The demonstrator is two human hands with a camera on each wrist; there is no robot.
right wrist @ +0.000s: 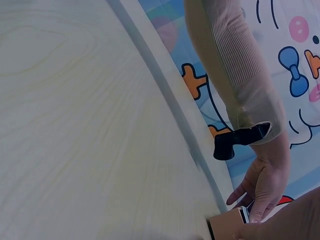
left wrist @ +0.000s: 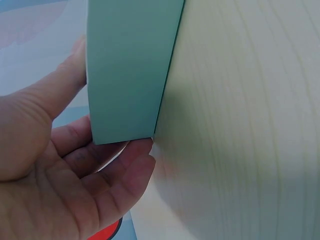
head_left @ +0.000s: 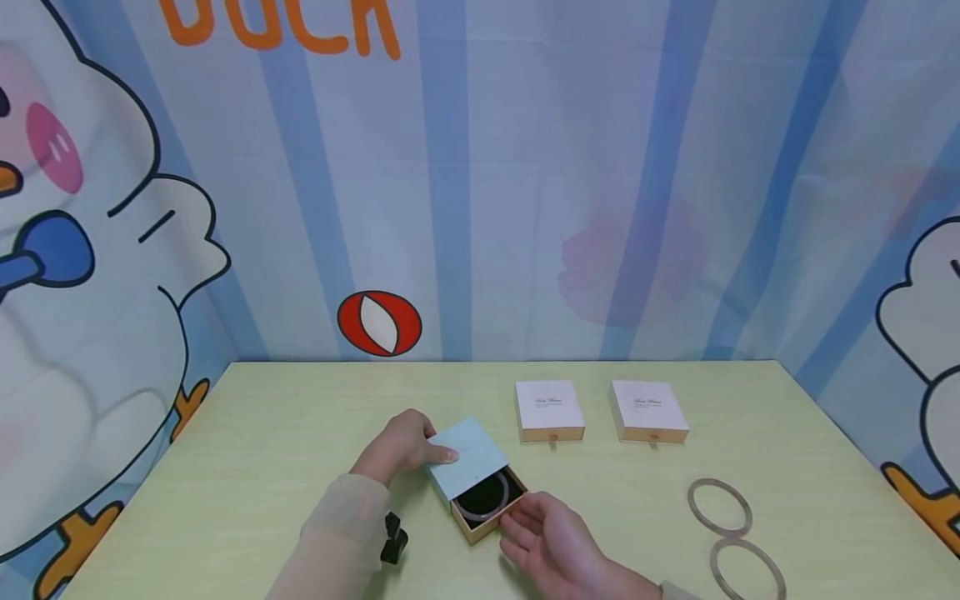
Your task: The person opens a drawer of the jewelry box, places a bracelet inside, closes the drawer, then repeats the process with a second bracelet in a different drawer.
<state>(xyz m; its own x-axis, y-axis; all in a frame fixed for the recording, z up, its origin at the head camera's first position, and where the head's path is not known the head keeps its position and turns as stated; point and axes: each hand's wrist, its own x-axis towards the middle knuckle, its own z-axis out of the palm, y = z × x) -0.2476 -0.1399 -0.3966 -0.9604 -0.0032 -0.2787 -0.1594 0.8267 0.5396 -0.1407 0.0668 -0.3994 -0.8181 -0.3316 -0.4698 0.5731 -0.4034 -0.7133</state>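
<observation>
In the head view, a pale blue drawer box sits at an angle on the table, its tan tray partly out of the sleeve. Inside the tray a translucent greyish bangle lies on black lining. My left hand grips the sleeve's far left end, thumb on top; the left wrist view shows its fingers around the end of the box. My right hand is at the tray's front right corner, fingertips touching it, palm turned up and fingers loosely bent. The tray's cardboard front appears low in the right wrist view.
Two white drawer boxes, a left one and a right one, stand shut toward the back. Two bangles, an upper one and a lower one, lie at right. A printed curtain hangs behind the table.
</observation>
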